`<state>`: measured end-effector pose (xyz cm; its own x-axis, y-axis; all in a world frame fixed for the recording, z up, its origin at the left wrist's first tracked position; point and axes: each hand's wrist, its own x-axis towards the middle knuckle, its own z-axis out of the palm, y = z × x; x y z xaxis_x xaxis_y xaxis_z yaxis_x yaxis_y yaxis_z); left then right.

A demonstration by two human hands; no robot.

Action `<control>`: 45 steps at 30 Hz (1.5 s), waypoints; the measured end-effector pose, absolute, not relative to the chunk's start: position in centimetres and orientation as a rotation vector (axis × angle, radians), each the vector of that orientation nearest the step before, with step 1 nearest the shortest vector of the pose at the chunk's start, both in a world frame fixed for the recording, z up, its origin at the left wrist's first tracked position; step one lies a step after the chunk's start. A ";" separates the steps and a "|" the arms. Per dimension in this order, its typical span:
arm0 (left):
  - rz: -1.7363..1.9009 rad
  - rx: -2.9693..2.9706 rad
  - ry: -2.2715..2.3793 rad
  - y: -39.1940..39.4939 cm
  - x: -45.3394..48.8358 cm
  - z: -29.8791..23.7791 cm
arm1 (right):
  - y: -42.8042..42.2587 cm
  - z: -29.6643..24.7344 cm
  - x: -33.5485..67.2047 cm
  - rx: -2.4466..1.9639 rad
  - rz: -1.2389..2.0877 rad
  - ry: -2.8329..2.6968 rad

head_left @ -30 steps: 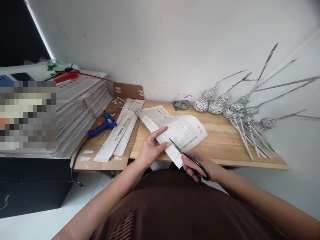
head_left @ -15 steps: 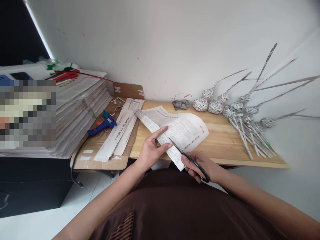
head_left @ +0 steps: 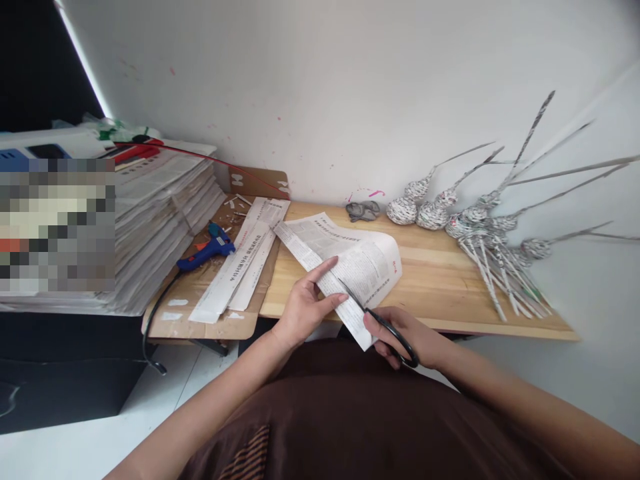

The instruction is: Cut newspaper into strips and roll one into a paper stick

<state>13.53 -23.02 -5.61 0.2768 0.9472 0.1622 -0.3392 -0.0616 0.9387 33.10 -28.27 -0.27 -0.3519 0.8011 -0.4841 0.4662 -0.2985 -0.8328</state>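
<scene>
A printed newspaper sheet [head_left: 363, 257] slants over the front of the wooden table, its right part curled upward. My left hand [head_left: 310, 303] grips its lower left edge between thumb and fingers. In my right hand [head_left: 400, 333] is a pair of black-handled scissors [head_left: 383, 320], its blades on the sheet and pointing up and left toward my left thumb. A strip along the sheet's near edge lies on the near side of the blades. The fingers of my right hand are wrapped round the handles and partly hidden.
Newspaper strips [head_left: 245, 260] and a blue glue gun [head_left: 207, 248] lie on cardboard [head_left: 207, 325] at left. Beyond them rises a tall newspaper stack [head_left: 170, 220]. Several woven paper gourds [head_left: 433, 213] and rolled paper sticks [head_left: 493, 280] occupy the table's right. A grey cloth [head_left: 363, 211] sits by the wall.
The sheet's right part has curled further and shifted left. The near strip's lower end has swung slightly down and away from the rest of the sheet. Both hands have barely moved.
</scene>
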 end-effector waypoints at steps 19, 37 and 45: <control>1.151 0.978 0.679 -24.0 14.2 -5.1 | -27.9 -1.4 33.5 -1.586 1.673 -1.662; 1.249 1.183 0.725 -22.6 13.5 -5.1 | -27.9 0.5 34.5 -1.498 1.439 -1.980; 1.278 1.231 0.738 -22.7 13.3 -4.6 | -28.0 0.6 34.3 -1.507 1.414 -1.979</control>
